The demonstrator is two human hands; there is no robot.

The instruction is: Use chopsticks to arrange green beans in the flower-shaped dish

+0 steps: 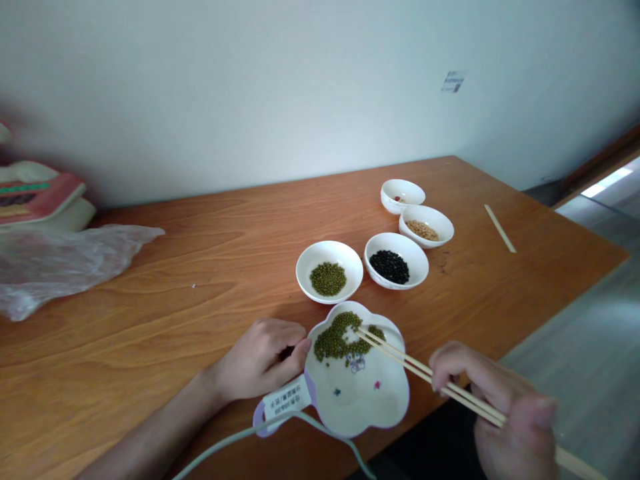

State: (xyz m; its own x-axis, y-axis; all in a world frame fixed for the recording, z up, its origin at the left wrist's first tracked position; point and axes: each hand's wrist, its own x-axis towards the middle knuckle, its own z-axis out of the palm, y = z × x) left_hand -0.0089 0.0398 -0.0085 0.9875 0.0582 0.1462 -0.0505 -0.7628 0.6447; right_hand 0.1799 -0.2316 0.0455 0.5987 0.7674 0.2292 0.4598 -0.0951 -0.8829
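My right hand (500, 407) grips a pair of wooden chopsticks (425, 373). Their tips reach among the green mung beans (334, 341) in the upper part of a white flower-shaped plate (360, 407) with a lilac rim. At that plate's left edge, my left hand (267, 360) is closed, its thumb and fingers at the rim. A labelled handle (287, 400) sticks out below it. Just beyond the plate stands a white bowl (305, 270) of mung beans (328, 279), and beside it a bowl (420, 263) of black beans (390, 267).
Farther back are a bowl (447, 227) of tan beans (423, 230) and a bowl (390, 200) with a few reddish bits. A pale stick (500, 228) lies on the table's right side. Clear plastic (75, 260) lies at left. A pale cable (240, 437) crosses the handle.
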